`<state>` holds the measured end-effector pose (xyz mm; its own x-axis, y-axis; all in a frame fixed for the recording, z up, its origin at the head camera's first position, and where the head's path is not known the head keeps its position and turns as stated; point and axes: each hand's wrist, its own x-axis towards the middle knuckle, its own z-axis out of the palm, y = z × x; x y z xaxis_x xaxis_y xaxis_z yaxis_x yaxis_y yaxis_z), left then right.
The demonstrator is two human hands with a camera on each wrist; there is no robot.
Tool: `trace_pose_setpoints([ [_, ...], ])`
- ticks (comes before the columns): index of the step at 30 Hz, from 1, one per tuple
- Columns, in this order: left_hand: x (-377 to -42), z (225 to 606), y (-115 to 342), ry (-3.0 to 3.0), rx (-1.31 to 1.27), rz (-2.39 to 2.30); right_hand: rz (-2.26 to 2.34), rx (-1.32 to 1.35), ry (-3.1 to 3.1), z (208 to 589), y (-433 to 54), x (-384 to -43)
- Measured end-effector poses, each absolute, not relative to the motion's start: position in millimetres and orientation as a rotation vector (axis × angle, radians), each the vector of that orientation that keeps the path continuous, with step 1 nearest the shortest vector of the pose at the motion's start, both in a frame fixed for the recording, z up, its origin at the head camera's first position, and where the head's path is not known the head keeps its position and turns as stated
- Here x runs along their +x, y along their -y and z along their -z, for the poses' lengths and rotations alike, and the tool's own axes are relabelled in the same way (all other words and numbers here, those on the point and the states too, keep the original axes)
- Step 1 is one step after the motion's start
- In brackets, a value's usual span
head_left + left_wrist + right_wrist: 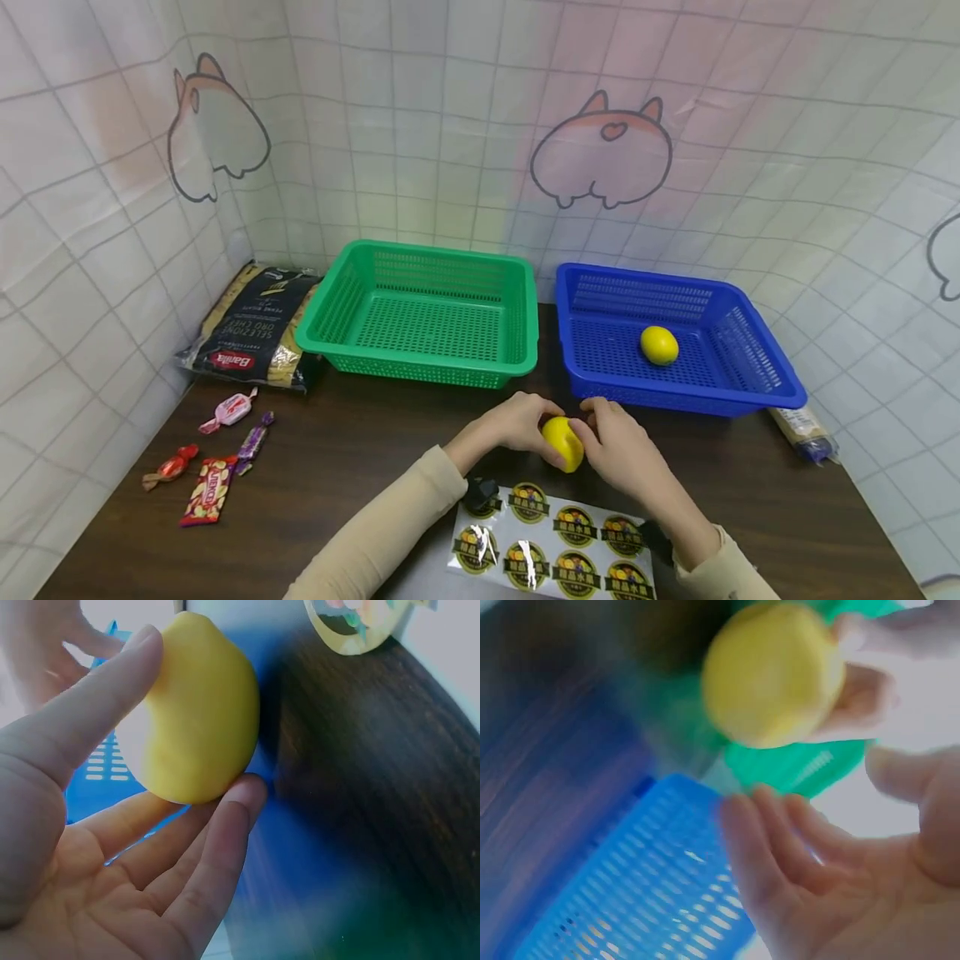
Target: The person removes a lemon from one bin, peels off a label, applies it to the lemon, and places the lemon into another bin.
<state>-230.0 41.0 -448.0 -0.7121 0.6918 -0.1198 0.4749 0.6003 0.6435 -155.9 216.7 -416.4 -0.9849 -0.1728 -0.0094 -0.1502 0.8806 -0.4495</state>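
A yellow lemon (562,443) is held in the left hand (517,427), between thumb and fingertips, over the dark table just in front of the baskets. In the left wrist view the thumb lies along one side of the lemon (199,709) and the fingertips support its lower end. Close on the other side is the right hand (624,446), its thumb overlapping the fruit in the head view. The right wrist view shows a gap between the right hand's fingers (739,825) and the lemon (772,675). Below both hands lies a sheet of round fruit stickers (528,533).
A green basket (420,367) and a blue basket (645,392) stand at the back; a second lemon (659,345) lies in the blue one. At left are a pasta bag (258,325) and several wrapped candies (210,490). Another package (806,432) lies beside the blue basket.
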Motion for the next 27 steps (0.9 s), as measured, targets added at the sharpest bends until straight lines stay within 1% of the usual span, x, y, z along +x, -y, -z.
trace_pose_setpoints([
  [3,-233,446,-41,-2.451,0.95,-0.852,0.792,-0.268,-3.04,405,-210,-136],
  [5,-235,445,-41,-2.445,0.963,-0.839,0.82,-0.33,-3.017,399,-204,-124],
  [9,-237,445,-40,-2.446,0.97,-0.809,0.801,-0.45,-2.919,405,-195,-111],
  [12,-236,450,-40,-2.44,0.949,-0.8,0.831,-0.5,-2.836,419,-193,-109],
  [18,-235,454,-41,-2.438,0.919,-0.79,0.83,-0.583,-2.839,441,-188,-114],
  [27,-240,453,-40,-2.428,0.911,-0.81,0.688,-0.718,-2.861,450,-178,-123],
])
